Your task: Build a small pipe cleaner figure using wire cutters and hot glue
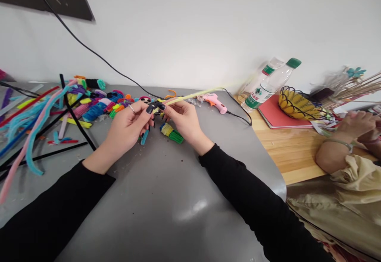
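Note:
A long yellow pipe cleaner (193, 94) is pinched between the thumbs and fingers of both my hands, which nearly meet above the grey table. My left hand (129, 125) grips it near a short bent end, and my right hand (186, 121) grips it just beside. Its free length runs up and to the right past my right hand. Below the hands lies a green bundle wrapped in yellow (172, 133). A short blue piece (144, 137) shows under my left fingers. The fingertips partly hide what is at the pinch.
Loose pipe cleaners (37, 123) in many colours pile up at left. Behind my right hand lies a pink glue gun (214, 102) with a black cord. Two water bottles (262, 91), a red folder (275, 113) and a yellow basket (297, 105) are at right, near another person's hands (354, 129).

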Action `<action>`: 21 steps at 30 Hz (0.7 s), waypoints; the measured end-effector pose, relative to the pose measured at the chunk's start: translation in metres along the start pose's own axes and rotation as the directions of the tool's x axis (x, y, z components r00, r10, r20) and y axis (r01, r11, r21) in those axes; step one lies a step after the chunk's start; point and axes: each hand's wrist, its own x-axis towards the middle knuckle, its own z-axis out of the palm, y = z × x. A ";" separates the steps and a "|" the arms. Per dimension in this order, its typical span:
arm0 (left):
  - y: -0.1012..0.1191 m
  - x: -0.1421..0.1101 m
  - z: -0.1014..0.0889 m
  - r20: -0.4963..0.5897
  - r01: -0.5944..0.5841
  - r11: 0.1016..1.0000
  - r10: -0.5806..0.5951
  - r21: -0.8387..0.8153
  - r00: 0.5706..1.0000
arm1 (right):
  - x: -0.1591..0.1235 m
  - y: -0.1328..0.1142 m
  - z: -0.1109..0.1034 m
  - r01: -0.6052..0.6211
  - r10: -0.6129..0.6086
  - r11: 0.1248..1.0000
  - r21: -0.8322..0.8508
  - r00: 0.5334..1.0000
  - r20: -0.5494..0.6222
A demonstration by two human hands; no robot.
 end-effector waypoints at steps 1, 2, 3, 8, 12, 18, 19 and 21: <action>0.000 0.000 0.000 0.029 -0.012 1.000 0.011 0.021 1.000 | 0.000 0.000 -0.001 -0.005 0.005 1.000 -0.006 1.000 -0.007; 0.001 0.000 0.000 0.054 -0.025 0.999 0.023 0.038 0.998 | 0.000 0.000 -0.001 -0.006 0.006 1.000 -0.015 1.000 -0.013; 0.001 0.000 -0.001 0.078 -0.038 0.998 0.034 0.052 0.996 | 0.000 -0.001 -0.001 -0.004 0.004 1.000 -0.025 1.000 -0.017; 0.000 0.000 -0.003 0.178 -0.062 0.994 0.045 0.089 0.983 | -0.002 -0.004 0.000 -0.002 0.002 1.000 -0.024 1.000 -0.011; -0.001 0.001 0.001 0.069 0.022 0.999 -0.020 -0.034 0.997 | -0.001 -0.005 -0.002 -0.012 0.011 1.000 -0.021 0.999 -0.044; 0.000 0.001 0.004 0.087 0.097 0.981 -0.084 -0.169 0.993 | -0.001 -0.008 -0.003 0.066 -0.059 0.994 0.088 0.995 -0.077; 0.001 0.001 0.004 0.085 0.091 0.981 -0.077 -0.172 0.993 | -0.001 -0.008 -0.002 0.061 -0.055 0.993 0.106 0.997 -0.062; 0.001 0.000 0.003 0.054 0.086 0.976 -0.076 -0.202 0.996 | -0.001 -0.008 -0.001 0.033 -0.031 0.992 0.119 0.999 -0.020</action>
